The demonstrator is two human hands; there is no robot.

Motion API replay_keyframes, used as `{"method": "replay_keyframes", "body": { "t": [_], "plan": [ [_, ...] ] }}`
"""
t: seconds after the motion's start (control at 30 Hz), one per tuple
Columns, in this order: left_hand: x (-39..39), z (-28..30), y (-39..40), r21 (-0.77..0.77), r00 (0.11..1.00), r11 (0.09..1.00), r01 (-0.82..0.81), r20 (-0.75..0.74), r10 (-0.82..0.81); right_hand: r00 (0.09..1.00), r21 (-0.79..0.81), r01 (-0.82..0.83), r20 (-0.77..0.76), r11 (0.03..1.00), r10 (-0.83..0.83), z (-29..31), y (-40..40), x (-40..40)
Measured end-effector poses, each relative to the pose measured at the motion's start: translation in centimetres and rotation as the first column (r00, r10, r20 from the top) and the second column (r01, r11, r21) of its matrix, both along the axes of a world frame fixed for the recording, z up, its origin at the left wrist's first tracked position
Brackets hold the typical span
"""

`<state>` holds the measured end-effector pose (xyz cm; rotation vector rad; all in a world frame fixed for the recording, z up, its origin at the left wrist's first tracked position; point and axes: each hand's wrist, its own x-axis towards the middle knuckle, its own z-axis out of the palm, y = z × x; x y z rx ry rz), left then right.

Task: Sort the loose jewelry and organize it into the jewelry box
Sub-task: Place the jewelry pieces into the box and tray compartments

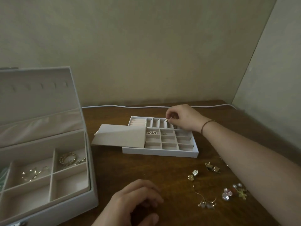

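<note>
Small earring (166, 120), pinched above divided tray (160, 153)

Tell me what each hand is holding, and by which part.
The right hand pinches a small gold piece at its fingertips; which part, cannot be told. The left hand holds nothing.

One jewelry box (48, 160), one tray (160, 153), two hands (182, 119).

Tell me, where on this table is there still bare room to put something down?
Bare wood lies between the open jewelry box and the divided tray, running forward to the left hand. Another strip lies behind the tray, along the white cable. It is crowded at front right, where loose earrings and beads lie under the right forearm.
</note>
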<state>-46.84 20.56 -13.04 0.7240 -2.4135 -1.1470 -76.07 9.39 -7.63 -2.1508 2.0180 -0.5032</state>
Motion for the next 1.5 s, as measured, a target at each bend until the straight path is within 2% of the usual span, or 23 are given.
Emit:
{"method": "replay_keyframes", "body": {
  "t": [0.13,0.2,0.33,0.5,0.63,0.8,1.03,1.13,1.23,1.37,1.5],
  "plan": [
    [0.1,0.1,0.2,0.004,1.0,1.0,0.011,-0.003,-0.011,0.987,0.065,-0.046,-0.153,0.997,0.056,0.2,0.0,0.2],
    [0.0,0.1,0.1,-0.001,1.0,1.0,0.009,-0.005,-0.009,0.99,0.057,-0.029,-0.137,0.998,0.036,0.7,0.2,-0.1],
    [0.1,0.1,0.1,0.002,1.0,1.0,0.019,-0.009,-0.019,0.999,-0.018,0.048,0.023,0.999,-0.048,1.3,0.0,-1.5],
    [0.2,-0.1,0.2,0.014,1.0,1.0,0.015,-0.026,-0.015,0.99,0.08,0.077,-0.124,0.994,-0.067,0.4,-0.3,-1.8],
    [0.2,-0.2,0.3,0.011,0.999,1.0,0.01,-0.039,-0.009,0.982,0.087,0.091,-0.172,0.992,-0.075,-0.2,-0.2,-1.6],
    [0.4,-0.1,0.6,0.019,1.0,1.0,0.005,-0.029,-0.004,0.998,0.16,0.058,-0.013,0.985,-0.057,0.2,1.3,-2.3],
    [0.5,0.0,1.2,0.0,0.999,1.0,-0.027,-0.024,0.027,0.997,-0.023,0.075,0.021,0.997,-0.075,1.5,6.9,-3.9],
    [0.6,-0.2,1.4,-0.037,0.999,0.999,-0.037,-0.016,0.036,0.998,-0.035,0.03,0.055,0.999,-0.029,2.4,11.5,-4.1],
    [0.6,-0.1,1.6,-0.048,0.999,0.998,-0.043,-0.027,0.042,0.995,0.074,-0.05,0.088,0.996,0.044,2.7,16.4,-3.5],
    [0.5,0.0,1.8,-0.037,0.997,0.998,-0.052,-0.053,0.05,0.988,0.179,-0.154,0.0,0.972,0.157,1.6,20.9,-2.2],
    [0.5,0.0,2.1,-0.054,0.996,0.996,-0.069,-0.063,0.065,0.97,0.1,-0.21,-0.101,0.973,0.22,-0.4,22.1,-0.7]
  ]
}}
